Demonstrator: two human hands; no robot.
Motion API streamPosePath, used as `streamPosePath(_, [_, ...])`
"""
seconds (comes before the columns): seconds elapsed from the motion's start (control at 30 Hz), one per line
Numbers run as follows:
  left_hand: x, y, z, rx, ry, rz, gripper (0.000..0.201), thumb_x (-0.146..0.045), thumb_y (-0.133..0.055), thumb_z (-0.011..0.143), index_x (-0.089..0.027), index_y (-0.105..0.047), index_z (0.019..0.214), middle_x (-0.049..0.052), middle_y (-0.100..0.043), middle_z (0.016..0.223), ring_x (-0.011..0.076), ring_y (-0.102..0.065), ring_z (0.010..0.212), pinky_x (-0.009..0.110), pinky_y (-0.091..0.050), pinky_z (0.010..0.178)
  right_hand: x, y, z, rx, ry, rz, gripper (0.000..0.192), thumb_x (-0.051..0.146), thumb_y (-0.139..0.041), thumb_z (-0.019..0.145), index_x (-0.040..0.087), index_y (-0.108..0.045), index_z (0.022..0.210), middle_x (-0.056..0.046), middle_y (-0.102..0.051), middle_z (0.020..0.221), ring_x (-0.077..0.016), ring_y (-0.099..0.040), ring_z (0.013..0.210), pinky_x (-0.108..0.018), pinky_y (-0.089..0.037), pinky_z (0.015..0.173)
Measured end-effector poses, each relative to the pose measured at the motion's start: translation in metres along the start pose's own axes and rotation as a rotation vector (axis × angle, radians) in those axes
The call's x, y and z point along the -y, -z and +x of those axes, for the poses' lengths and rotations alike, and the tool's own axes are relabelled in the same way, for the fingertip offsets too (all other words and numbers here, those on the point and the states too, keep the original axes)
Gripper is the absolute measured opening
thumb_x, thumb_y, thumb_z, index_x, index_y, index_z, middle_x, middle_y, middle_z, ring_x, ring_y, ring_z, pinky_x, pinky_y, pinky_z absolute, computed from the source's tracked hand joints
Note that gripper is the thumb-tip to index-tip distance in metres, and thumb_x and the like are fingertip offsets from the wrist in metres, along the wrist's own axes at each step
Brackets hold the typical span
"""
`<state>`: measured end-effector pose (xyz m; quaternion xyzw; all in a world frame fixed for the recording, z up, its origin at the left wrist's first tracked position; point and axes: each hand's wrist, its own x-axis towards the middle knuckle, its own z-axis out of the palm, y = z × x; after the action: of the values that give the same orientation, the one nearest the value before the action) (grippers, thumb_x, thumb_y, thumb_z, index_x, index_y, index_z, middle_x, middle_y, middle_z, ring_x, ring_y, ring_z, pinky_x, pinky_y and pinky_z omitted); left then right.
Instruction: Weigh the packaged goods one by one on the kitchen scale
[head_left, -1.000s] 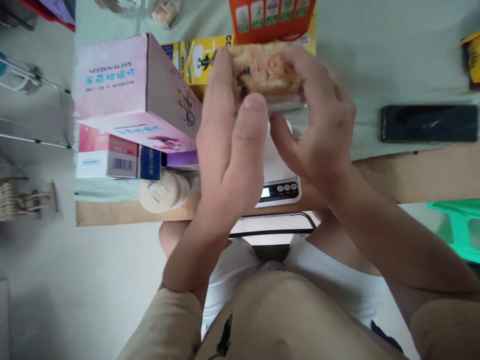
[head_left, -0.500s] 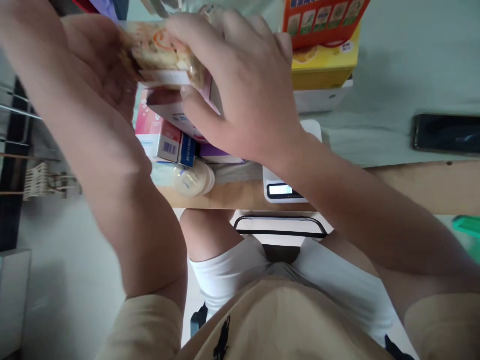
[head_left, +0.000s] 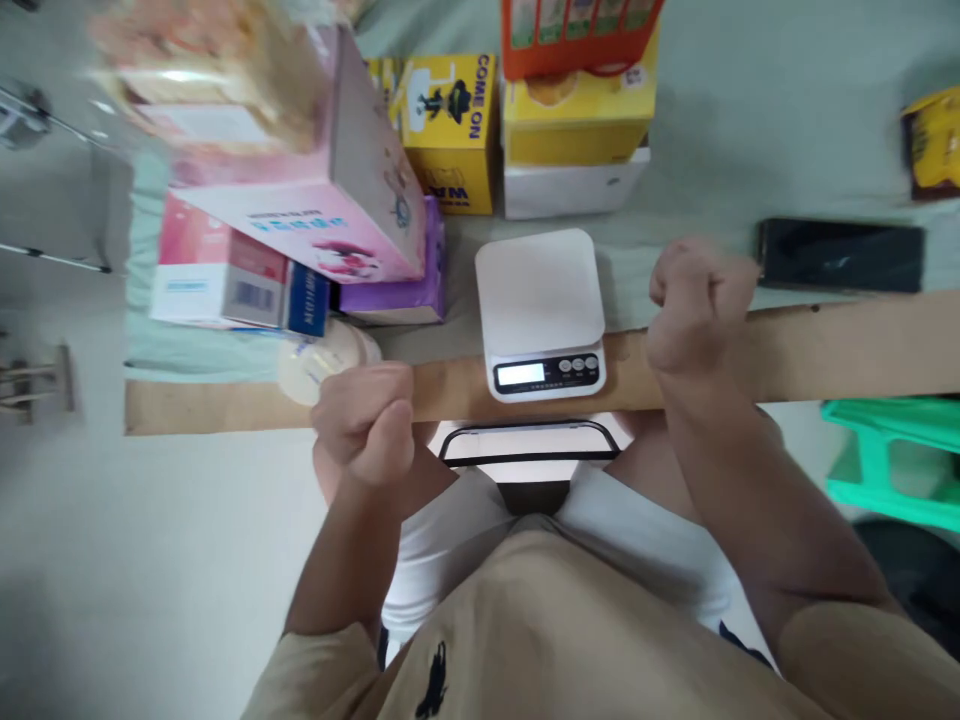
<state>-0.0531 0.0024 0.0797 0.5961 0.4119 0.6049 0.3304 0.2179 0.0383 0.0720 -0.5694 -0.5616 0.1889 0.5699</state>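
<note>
Wrapped pastry: shifted out of grasp, now atop the pink box, upper left, whose flat top likely steadies it.
Left hand, right hand: both curled closed, apparently empty.
Scale: centre, display toward the person, presumably for reading.

A: Where to look first?

B: At upper centre. Note an orange box on a yellow box, with a white box underneath. Just to the left, note a "COME ON" carton, yellow with dark lettering.

A: And to the right?

B: Locate a black phone, flat on the pale green cloth, near the wooden table edge. Above, locate a yellow-and-dark packet, cut off at the margin.

A: Anything lower?

B: See the bright green stool, partly in view.

A: And at left?

B: Identify a red-and-white box beside a blue box.
</note>
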Motion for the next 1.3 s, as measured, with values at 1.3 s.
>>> streamPosePath(1.3, [0.074,-0.036,-0.013,0.125,0.301,-0.068,0.046,-0.017,-0.058,0.073,-0.017,-0.018,0.049,-0.004,-0.013,0.051,0.0038,-0.014,0.047,0.028,-0.008,0.052,-0.034,-0.004,-0.018,0.061,-0.326,0.168,0.049,0.034,-0.05,0.091,0.021,-0.021,0.054,0.004,-0.019,0.052,-0.0071,-0.018,0.052,-0.028,-0.015,0.052])
